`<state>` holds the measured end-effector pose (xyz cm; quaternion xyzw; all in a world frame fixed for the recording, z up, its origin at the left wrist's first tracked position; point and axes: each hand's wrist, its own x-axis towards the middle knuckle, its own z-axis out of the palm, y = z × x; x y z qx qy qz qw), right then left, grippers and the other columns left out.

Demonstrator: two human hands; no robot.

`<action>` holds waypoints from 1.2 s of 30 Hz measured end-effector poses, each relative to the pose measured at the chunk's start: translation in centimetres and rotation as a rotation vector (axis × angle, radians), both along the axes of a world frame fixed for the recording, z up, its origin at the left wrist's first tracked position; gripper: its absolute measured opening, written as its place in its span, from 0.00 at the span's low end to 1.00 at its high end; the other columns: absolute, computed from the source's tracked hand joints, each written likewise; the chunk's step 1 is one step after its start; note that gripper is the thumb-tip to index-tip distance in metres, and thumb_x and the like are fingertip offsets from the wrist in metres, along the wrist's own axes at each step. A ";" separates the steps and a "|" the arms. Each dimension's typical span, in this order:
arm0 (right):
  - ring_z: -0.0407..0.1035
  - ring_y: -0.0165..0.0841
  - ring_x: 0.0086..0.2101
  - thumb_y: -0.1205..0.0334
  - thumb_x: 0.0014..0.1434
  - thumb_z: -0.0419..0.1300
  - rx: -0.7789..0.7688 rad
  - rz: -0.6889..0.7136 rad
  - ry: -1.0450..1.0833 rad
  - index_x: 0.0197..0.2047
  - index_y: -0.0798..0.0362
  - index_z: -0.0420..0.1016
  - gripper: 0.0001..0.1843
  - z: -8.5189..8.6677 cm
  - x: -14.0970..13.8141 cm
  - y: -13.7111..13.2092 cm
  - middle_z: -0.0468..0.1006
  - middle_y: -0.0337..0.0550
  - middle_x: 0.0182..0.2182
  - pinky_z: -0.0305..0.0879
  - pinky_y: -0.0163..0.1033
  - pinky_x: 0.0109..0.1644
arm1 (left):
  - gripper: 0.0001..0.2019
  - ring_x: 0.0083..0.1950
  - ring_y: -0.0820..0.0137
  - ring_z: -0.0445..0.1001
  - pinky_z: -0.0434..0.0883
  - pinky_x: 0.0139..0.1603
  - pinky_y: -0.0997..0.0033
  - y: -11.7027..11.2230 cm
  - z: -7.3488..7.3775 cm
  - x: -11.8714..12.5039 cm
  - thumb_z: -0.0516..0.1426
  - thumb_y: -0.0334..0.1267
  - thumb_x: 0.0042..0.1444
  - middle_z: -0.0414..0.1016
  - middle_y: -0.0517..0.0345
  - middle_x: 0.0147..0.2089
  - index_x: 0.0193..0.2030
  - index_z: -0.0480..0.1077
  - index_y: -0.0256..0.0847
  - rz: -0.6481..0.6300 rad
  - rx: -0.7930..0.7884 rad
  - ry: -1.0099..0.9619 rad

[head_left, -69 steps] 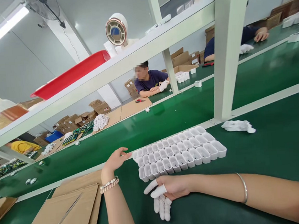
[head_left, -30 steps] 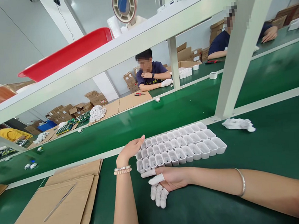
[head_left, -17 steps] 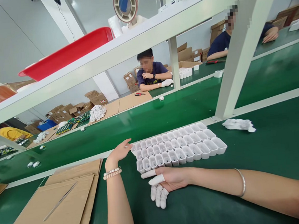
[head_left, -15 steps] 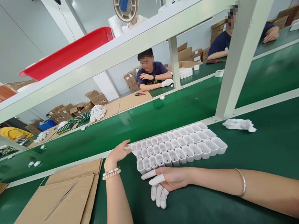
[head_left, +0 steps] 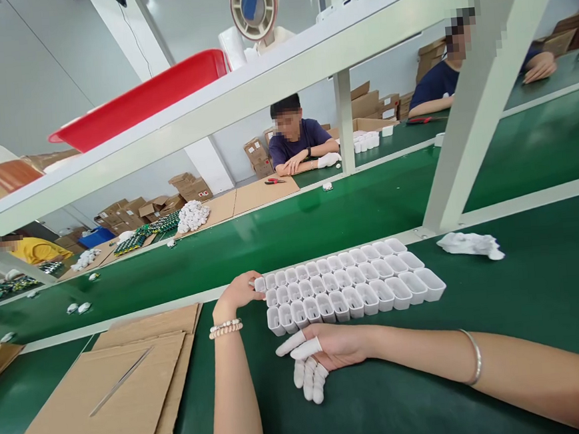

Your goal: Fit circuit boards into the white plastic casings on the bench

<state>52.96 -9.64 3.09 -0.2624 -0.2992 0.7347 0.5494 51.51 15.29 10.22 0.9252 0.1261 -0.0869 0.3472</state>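
Three rows of small white plastic boxes (head_left: 349,302), open at the top, stand side by side on the green table. At the left end of the far row, my left hand (head_left: 242,289) has its thumb and fingers around the end white box (head_left: 259,284); part of the grip is hidden behind the box. My right hand (head_left: 323,355) rests palm turned up in front of the near row. White finger covers sit on its fingers, which are loosely spread with nothing in them.
Cardboard sheets (head_left: 107,392) with metal tweezers (head_left: 122,382) lie at left. A crumpled white cloth (head_left: 471,246) lies right of the boxes. Beyond runs a green conveyor belt (head_left: 270,228) carrying small white parts. A shelf with a red tray (head_left: 150,97) crosses above; co-workers sit opposite.
My left hand has moved right onto the end box of the far row, and its fingers have closed around it. My right hand has stayed in place. The view has shifted slightly.
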 end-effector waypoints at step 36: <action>0.77 0.39 0.33 0.64 0.63 0.58 -0.109 -0.065 -0.167 0.58 0.63 0.66 0.21 1.5 -0.8 -0.4 0.79 0.53 0.34 0.76 0.45 0.36 | 0.27 0.43 0.65 0.76 0.69 0.42 0.72 4.6 2.8 -6.2 0.69 0.48 0.32 0.79 0.52 0.42 0.42 0.73 0.39 0.337 -0.074 0.255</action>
